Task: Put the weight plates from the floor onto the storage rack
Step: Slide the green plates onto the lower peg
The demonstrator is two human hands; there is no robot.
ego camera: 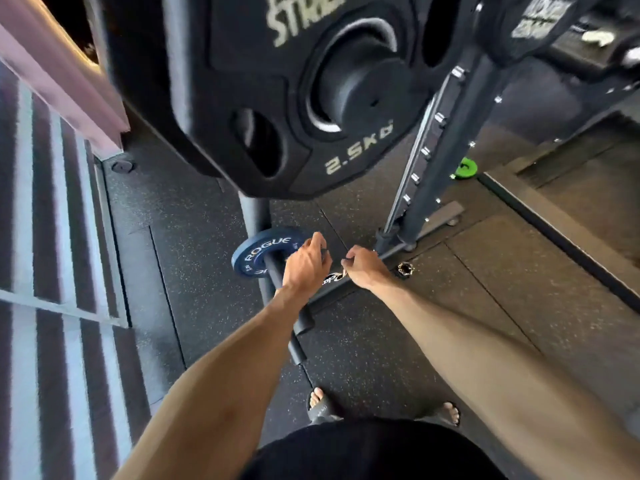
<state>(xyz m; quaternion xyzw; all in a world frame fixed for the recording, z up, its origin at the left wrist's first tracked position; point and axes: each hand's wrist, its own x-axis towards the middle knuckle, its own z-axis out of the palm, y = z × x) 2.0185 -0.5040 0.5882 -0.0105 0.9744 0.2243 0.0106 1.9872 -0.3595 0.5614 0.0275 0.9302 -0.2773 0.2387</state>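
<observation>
A small blue ROGUE weight plate (258, 251) sits on a low black peg (299, 341) of the storage rack (424, 188), pushed far back along it. My left hand (304, 263) grips the plate's right rim, thumb on top. Just to the right, over the rack's base bar, my right hand (365, 268) hovers with loosely curled fingers and holds nothing. A large black 2.5 kg plate (277, 98) hangs on an upper peg close to the camera. A green plate (465, 168) lies on the floor behind the rack's upright.
The peg's free end sticks out toward my sandalled feet (320, 405). A small metal fitting (405, 269) lies on the rubber floor beside the rack base. A striped wall panel (52, 271) runs along the left. Another black plate (540, 19) hangs at the top right.
</observation>
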